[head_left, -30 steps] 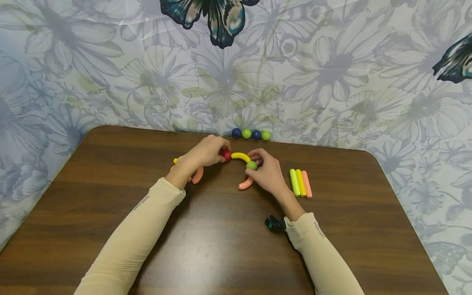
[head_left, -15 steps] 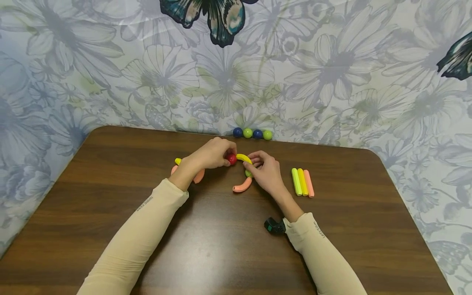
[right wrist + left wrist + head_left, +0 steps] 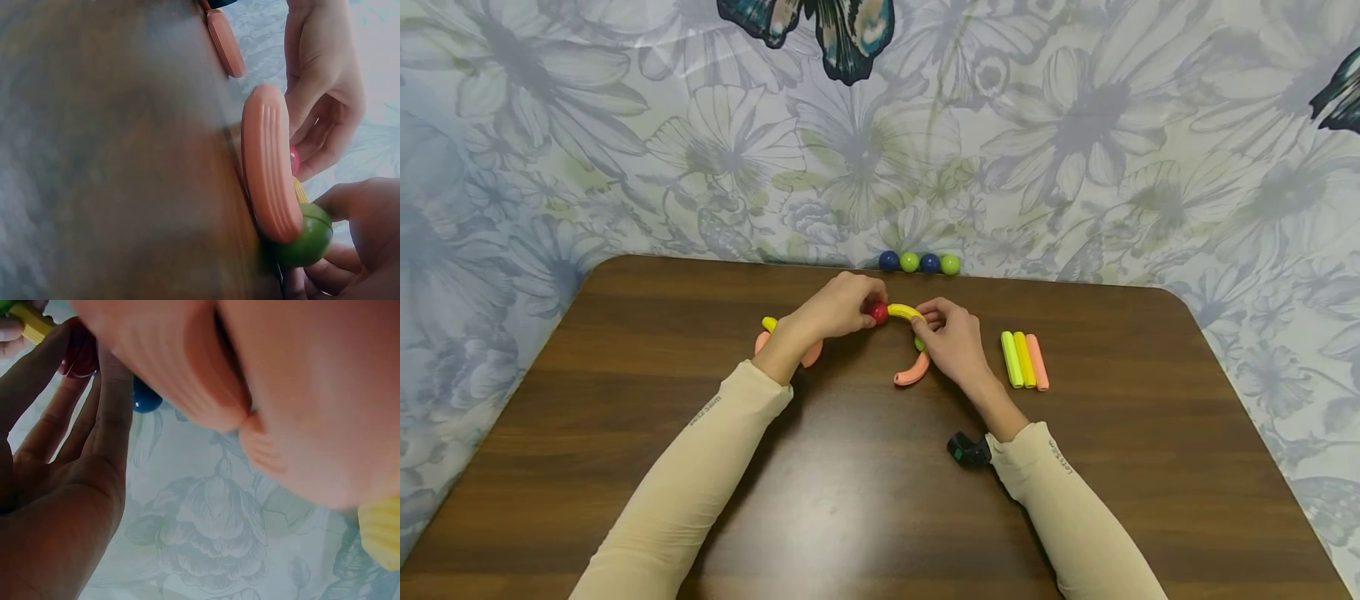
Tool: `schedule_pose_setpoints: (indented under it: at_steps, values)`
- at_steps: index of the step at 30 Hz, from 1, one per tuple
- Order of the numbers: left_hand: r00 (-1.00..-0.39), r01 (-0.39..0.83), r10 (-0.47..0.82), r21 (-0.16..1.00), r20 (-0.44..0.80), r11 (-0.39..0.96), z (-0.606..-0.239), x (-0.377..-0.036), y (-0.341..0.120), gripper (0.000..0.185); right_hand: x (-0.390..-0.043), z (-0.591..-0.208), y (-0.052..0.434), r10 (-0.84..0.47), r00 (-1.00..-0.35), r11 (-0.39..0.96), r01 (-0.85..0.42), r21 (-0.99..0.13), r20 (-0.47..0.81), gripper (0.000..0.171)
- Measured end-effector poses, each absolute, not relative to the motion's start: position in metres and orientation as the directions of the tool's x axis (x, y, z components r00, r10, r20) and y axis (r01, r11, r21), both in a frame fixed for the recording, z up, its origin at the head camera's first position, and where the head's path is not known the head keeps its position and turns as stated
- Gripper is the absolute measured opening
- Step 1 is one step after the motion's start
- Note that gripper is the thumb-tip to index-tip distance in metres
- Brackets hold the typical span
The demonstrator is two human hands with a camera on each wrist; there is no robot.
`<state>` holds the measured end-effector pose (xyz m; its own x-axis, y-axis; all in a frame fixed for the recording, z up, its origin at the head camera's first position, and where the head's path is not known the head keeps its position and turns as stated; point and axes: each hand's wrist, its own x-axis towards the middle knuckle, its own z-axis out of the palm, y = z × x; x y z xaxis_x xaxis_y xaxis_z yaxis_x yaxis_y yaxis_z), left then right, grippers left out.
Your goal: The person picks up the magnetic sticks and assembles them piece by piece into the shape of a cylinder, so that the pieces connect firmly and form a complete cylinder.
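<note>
- Two hands on the chain: left hand [image 3: 838,307] pinches red ball [image 3: 878,312], right hand [image 3: 951,342] grips yellow curved stick [image 3: 904,312].
- Light, stiff plastic; joints likely pop apart, so hold near the balls.

The head view looks forward and down from above the near edge of the table [image 3: 625,400], taking in the whole top and the wall at 12 o'clock. The left wrist view sits very close under the left hand [image 3: 56,487], facing the wall. The right wrist view lies low on the tabletop, very near the pink arc [image 3: 270,169]. All three share the red ball [image 3: 878,312] and yellow arc [image 3: 905,312].
</note>
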<state>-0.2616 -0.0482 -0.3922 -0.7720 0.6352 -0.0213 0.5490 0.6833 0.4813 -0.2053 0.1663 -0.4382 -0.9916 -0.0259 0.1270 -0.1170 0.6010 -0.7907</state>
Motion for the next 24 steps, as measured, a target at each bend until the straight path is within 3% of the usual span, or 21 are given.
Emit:
schedule_pose_setpoints:
  at_steps: [10,16,19,24]
  values:
    - [-0.790,0.513,0.612,0.512,-0.031,0.689,-0.389,-0.255,-0.052,0.036,-0.206,-0.438,0.176,-0.032,-0.979,0.673,-0.169,-0.720,0.201,0.019]
    - [-0.877,0.397,0.476,0.455,-0.070,0.797,-0.371,-0.241,-0.077,0.017,-0.203,-0.441,0.177,-0.020,-0.974,0.677,-0.179,-0.714,0.225,0.016]
    - [-0.900,0.328,0.416,0.427,-0.129,0.843,-0.363,-0.230,-0.088,0.015,-0.203,-0.442,0.175,-0.022,-0.973,0.679,-0.185,-0.710,0.231,0.016]
    - [-0.887,0.250,0.382,0.428,-0.259,0.869,-0.356,-0.215,-0.096,0.023,-0.204,-0.441,0.169,-0.022,-0.973,0.678,-0.182,-0.713,0.228,0.017]
